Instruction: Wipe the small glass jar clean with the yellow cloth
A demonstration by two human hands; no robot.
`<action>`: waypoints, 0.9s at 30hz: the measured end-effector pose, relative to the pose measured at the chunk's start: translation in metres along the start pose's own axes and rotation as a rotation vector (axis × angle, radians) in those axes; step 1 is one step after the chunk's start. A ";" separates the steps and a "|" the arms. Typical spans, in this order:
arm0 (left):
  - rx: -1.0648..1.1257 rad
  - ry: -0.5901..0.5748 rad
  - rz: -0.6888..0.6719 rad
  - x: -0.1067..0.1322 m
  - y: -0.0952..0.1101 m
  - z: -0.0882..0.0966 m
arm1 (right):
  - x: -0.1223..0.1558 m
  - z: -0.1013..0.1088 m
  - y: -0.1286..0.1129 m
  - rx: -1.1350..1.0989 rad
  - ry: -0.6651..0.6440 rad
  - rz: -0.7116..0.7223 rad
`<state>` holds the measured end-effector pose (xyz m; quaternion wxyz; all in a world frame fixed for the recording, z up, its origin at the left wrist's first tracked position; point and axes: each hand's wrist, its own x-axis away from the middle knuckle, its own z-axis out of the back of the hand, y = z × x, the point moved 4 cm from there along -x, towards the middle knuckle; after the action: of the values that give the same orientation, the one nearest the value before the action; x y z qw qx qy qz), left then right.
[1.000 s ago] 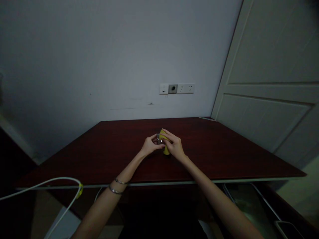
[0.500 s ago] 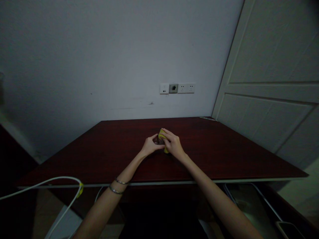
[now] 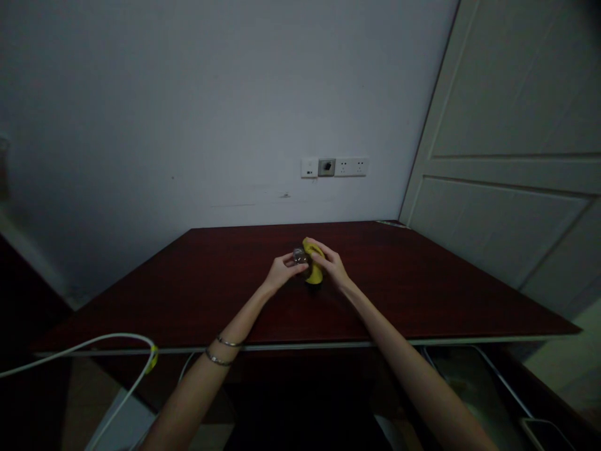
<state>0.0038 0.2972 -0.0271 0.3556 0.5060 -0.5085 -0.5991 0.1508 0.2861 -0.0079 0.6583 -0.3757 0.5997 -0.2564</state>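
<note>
Both my hands meet over the middle of a dark red wooden table (image 3: 197, 294). My right hand (image 3: 332, 265) is closed round a small yellow object (image 3: 313, 273), holding it just above the tabletop. My left hand (image 3: 282, 273) pinches a small silvery part (image 3: 298, 255) at the yellow object's left end. The room is dim, and what the yellow object is cannot be made out. Two thin bangles (image 3: 220, 351) sit on my left forearm.
A white cable (image 3: 94, 346) with a yellow band loops past the table's front left edge. Wall sockets (image 3: 334, 167) sit above the table's far edge. A white panelled door (image 3: 511, 163) stands to the right. A pale tray-like thing (image 3: 469, 382) lies below the table's right front.
Both hands have lifted and turned the yellow object a little; more of it shows now. The silvery part has come up into view at my left fingertips.
</note>
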 end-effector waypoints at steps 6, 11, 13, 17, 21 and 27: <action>0.030 -0.021 0.121 0.001 -0.007 0.004 | 0.005 -0.010 0.000 0.172 -0.080 0.078; 0.040 -0.052 0.137 -0.002 -0.012 0.005 | 0.003 -0.010 0.005 0.198 -0.003 0.079; 0.057 -0.080 0.132 -0.004 -0.012 0.005 | 0.001 -0.009 0.006 0.159 0.053 0.044; -0.017 -0.101 0.048 -0.004 -0.008 0.004 | -0.002 -0.003 0.011 0.081 0.186 -0.073; -0.107 -0.087 -0.101 -0.003 -0.003 0.001 | -0.002 -0.002 0.015 0.072 0.211 -0.121; -0.197 -0.096 -0.186 -0.007 -0.007 0.000 | 0.001 -0.008 0.015 0.105 0.208 -0.098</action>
<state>0.0062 0.3050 -0.0322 0.3220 0.4844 -0.4145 -0.6999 0.1411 0.2922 -0.0206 0.5981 -0.3410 0.6314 -0.3568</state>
